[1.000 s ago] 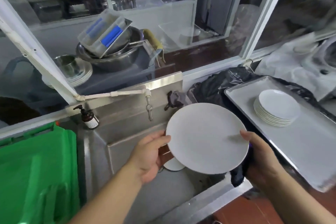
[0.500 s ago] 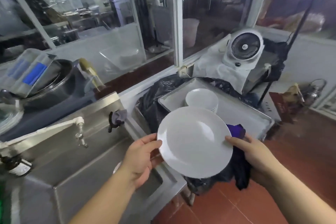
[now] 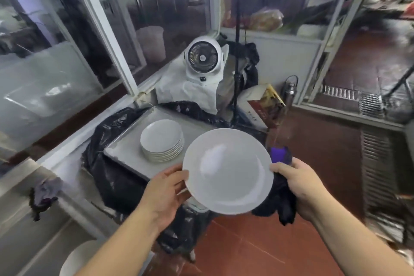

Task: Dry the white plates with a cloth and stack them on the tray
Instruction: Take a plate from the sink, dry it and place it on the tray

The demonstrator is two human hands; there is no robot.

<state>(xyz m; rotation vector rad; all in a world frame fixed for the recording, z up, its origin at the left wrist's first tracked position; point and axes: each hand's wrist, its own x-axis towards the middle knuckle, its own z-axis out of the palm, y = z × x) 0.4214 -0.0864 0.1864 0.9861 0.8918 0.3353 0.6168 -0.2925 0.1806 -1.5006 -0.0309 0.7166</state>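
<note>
A white plate (image 3: 227,171) is held in the air between both hands, face up and tilted slightly toward me. My left hand (image 3: 167,190) grips its left rim. My right hand (image 3: 300,182) grips the right rim together with a dark purple cloth (image 3: 280,199) that hangs below the plate. Just behind and to the left, a stack of several white plates (image 3: 161,140) stands on a grey metal tray (image 3: 125,152). The plate covers the tray's right part.
The tray rests on a stand wrapped in black plastic (image 3: 107,163). A steel sink (image 3: 33,231) lies at lower left with another white plate (image 3: 78,260) in it and a rag (image 3: 44,192) on its edge. A white fan (image 3: 202,60) stands behind the tray.
My view has swung right, away from the sink and toward the tray. Both hands have carried the plate rightward; it now hangs in front of the tray's right side.
</note>
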